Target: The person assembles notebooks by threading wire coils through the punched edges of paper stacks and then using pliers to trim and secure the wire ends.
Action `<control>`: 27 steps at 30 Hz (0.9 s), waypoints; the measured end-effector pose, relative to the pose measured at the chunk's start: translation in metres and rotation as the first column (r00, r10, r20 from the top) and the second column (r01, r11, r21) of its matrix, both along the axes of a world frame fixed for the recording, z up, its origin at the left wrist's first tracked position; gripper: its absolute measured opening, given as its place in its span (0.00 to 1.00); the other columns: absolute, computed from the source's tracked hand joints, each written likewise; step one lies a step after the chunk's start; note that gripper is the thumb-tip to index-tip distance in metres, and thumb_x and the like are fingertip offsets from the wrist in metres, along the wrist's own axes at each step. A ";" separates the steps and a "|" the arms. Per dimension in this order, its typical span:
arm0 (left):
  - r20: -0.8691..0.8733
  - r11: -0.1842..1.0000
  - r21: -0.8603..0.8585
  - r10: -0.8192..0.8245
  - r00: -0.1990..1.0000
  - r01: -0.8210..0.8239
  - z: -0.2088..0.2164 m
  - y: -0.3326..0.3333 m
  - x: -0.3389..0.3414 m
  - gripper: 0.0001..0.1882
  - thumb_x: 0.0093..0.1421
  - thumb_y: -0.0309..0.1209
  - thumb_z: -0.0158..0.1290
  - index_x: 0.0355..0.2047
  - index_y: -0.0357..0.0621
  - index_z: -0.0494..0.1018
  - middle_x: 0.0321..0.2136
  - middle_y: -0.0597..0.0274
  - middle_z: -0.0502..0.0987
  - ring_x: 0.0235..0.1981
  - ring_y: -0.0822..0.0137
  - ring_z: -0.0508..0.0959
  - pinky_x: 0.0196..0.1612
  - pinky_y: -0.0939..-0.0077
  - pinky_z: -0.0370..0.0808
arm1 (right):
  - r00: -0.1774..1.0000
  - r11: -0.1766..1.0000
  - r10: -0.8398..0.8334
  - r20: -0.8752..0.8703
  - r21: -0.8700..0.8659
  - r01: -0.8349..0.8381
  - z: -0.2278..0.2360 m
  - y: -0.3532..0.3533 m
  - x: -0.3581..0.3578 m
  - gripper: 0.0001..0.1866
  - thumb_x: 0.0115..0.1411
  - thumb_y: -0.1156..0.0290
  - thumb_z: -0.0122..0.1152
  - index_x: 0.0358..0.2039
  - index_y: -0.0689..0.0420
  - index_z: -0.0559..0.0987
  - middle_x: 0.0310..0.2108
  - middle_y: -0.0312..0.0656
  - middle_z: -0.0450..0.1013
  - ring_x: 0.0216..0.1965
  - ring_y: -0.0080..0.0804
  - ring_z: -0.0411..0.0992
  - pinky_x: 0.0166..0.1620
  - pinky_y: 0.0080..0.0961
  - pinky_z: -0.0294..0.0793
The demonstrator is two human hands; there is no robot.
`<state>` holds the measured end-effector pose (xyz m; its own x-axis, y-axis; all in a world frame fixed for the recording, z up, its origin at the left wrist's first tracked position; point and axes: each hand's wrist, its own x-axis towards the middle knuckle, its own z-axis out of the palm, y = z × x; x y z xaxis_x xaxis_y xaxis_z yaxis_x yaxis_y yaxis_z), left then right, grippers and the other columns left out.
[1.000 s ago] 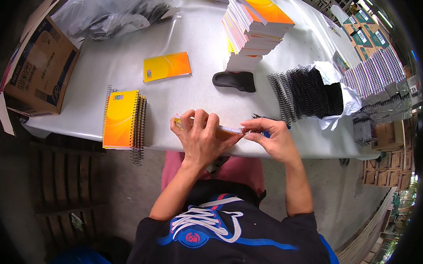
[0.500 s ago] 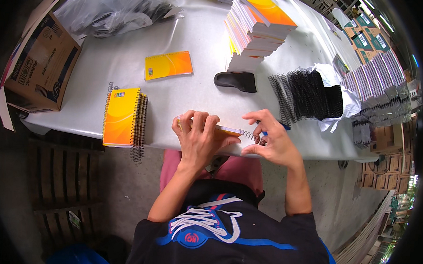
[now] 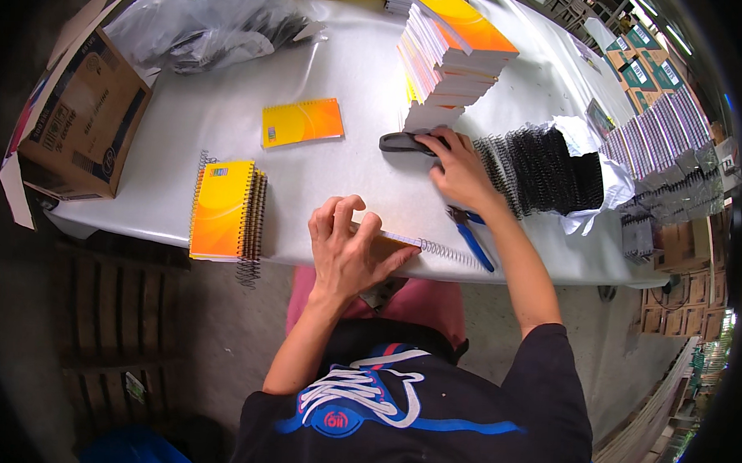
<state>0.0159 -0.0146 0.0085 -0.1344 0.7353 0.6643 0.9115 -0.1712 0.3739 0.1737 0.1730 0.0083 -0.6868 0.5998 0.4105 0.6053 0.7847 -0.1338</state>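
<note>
At the near edge of the white table [image 3: 226,126], a small spiral-bound notebook [image 3: 404,243] is pinned flat under the left hand [image 3: 345,251], its wire coil [image 3: 453,253] projecting to the right. The notebook is judged light and thin, with flexible covers and a springy coil easily bent; it is best gripped across the covers, clear of the wire. The left hand is arched, fingers curled and pressing downward. The right hand [image 3: 456,169] is extended farther across the table, palm down, fingers closed loosely over a dark stapler-like tool [image 3: 404,142] beside the stack of pads [image 3: 449,61]. Blue-handled pliers [image 3: 470,236] are seen lying between the hands.
</note>
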 end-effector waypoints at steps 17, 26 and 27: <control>0.042 0.995 -0.068 -0.077 0.996 0.079 0.000 -0.001 -0.006 0.26 0.40 0.53 0.63 0.24 0.45 0.70 0.43 0.55 0.64 0.54 0.49 0.60 0.59 0.43 0.50 | 0.657 0.438 0.111 -0.746 -0.557 -0.706 0.029 -0.080 0.025 0.13 0.39 0.88 0.60 0.27 0.60 0.83 0.26 0.36 0.73 0.30 0.26 0.73 0.36 0.21 0.73; 0.042 0.984 -0.100 -0.143 0.989 0.146 0.003 -0.003 -0.012 0.25 0.36 0.50 0.66 0.23 0.44 0.70 0.47 0.53 0.63 0.56 0.48 0.58 0.57 0.47 0.56 | 0.881 0.660 0.171 -0.441 -0.613 -0.434 0.035 -0.071 0.014 0.14 0.39 0.88 0.59 0.27 0.58 0.83 0.30 0.42 0.78 0.33 0.30 0.76 0.38 0.22 0.74; 0.054 0.986 -0.092 -0.132 0.990 0.137 0.003 -0.003 -0.011 0.26 0.35 0.50 0.66 0.23 0.44 0.70 0.47 0.53 0.62 0.56 0.48 0.58 0.57 0.48 0.57 | 0.925 0.740 0.040 -0.379 -0.611 -0.282 0.030 -0.063 0.013 0.14 0.39 0.88 0.60 0.27 0.58 0.83 0.30 0.43 0.78 0.33 0.30 0.77 0.38 0.22 0.74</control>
